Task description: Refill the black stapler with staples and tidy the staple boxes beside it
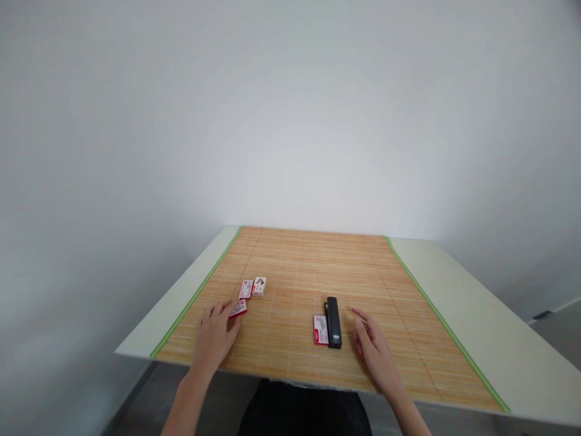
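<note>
At the left, my left hand (pixel 215 336) has its thumb and fingers around the near end of a small red-and-white staple box (pixel 238 309), partly covering it. Just beyond lie another red-and-white box (pixel 246 289) and a white box (pixel 259 286) with a dark picture on top. A black stapler (pixel 333 323) rests lengthwise on the mat, with a flat red-and-white box (pixel 320 330) against its left side. My right hand (pixel 373 352) is to the right of the stapler, apart from it. Its index finger points forward, the others bend loosely, and nothing is in it.
A bamboo mat (pixel 308 260) with green edging covers the middle of a white table (pixel 436 278). Behind the table's far edge stands a pale wall (pixel 308 121). The near table edge runs just in front of my dark-clothed lap (pixel 304 412).
</note>
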The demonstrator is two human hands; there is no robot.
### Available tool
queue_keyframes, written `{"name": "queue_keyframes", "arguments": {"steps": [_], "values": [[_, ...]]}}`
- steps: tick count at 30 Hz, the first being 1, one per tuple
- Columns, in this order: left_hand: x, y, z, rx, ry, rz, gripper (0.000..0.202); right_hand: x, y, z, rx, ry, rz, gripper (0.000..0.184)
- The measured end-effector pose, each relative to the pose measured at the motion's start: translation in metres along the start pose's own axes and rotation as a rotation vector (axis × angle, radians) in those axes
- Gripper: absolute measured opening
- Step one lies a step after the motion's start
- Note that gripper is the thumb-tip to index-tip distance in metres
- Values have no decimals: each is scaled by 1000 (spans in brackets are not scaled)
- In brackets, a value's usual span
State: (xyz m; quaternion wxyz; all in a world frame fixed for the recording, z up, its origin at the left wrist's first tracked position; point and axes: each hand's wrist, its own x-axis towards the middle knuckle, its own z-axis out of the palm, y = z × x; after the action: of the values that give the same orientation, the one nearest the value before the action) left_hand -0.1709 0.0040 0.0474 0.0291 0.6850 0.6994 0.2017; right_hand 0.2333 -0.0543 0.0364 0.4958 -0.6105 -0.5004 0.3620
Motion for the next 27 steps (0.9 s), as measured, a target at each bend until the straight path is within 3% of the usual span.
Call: {"name": "queue_keyframes", "arguments": {"steps": [3,9,15,23,27], "values": [[-7,5,-3,-81,-144,46,46,-1,-1,3,44,-66,53,69],[-26,27,-12,-325,-438,111,84,-2,2,2,41,-107,55,67],[-14,49,-12,-363,-381,119,56,-2,3,2,63,-110,69,69],[3,145,4,-579,-405,447,62,-1,4,2,80,-141,38,59],[6,169,21,-561,-463,555,63,-1,4,2,90,-149,38,58]]}}
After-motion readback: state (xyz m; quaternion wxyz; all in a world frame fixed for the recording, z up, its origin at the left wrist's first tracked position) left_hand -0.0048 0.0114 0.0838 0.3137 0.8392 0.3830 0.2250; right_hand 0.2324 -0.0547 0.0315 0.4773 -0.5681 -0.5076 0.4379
